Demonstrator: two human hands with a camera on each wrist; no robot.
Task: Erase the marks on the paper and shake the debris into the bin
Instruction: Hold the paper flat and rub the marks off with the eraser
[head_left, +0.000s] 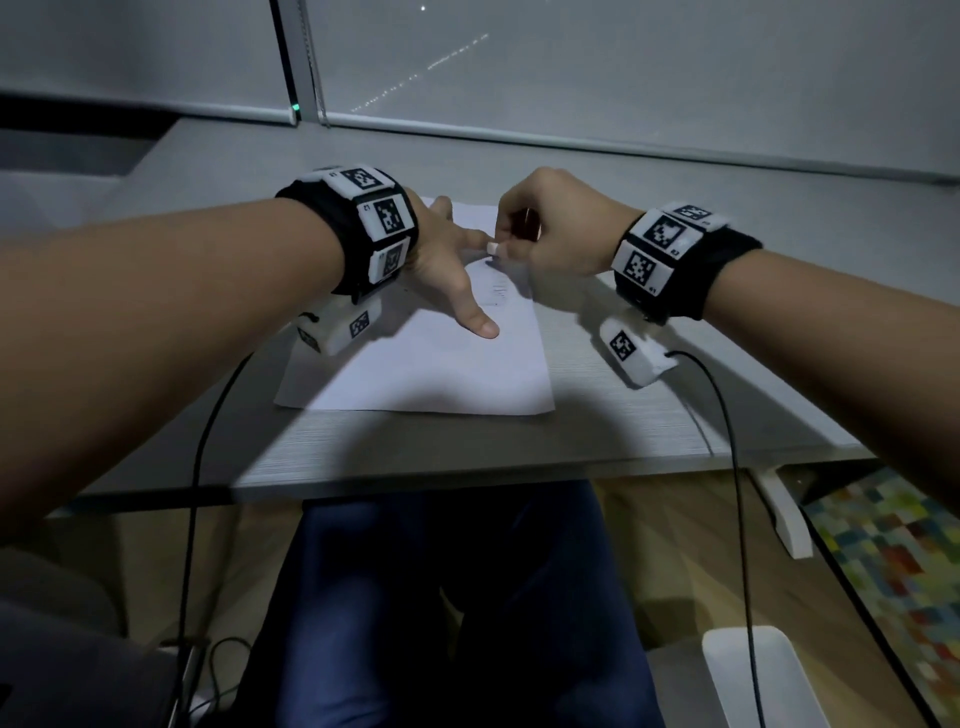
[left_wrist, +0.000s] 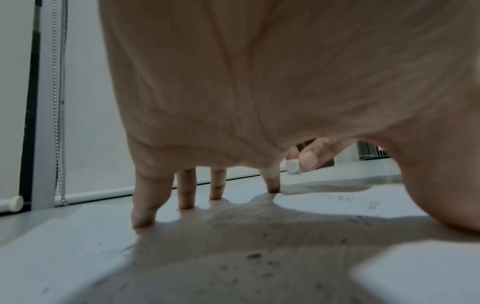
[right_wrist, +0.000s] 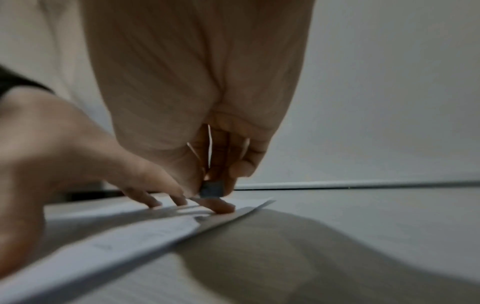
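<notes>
A white sheet of paper lies flat on the grey desk, with faint pencil marks near its middle right. My left hand presses down on the sheet with spread, straight fingers. My right hand pinches a small white eraser between thumb and fingers, just above the paper by the left index fingertip. The eraser shows past the left palm, and the eraser looks dark in the right wrist view. Dark eraser crumbs lie scattered on the paper under my left palm.
A roller blind and window frame stand behind the desk. Cables run from both wrists over the front desk edge. A white bin stands on the floor at lower right, beside a colourful mat. My legs are under the desk.
</notes>
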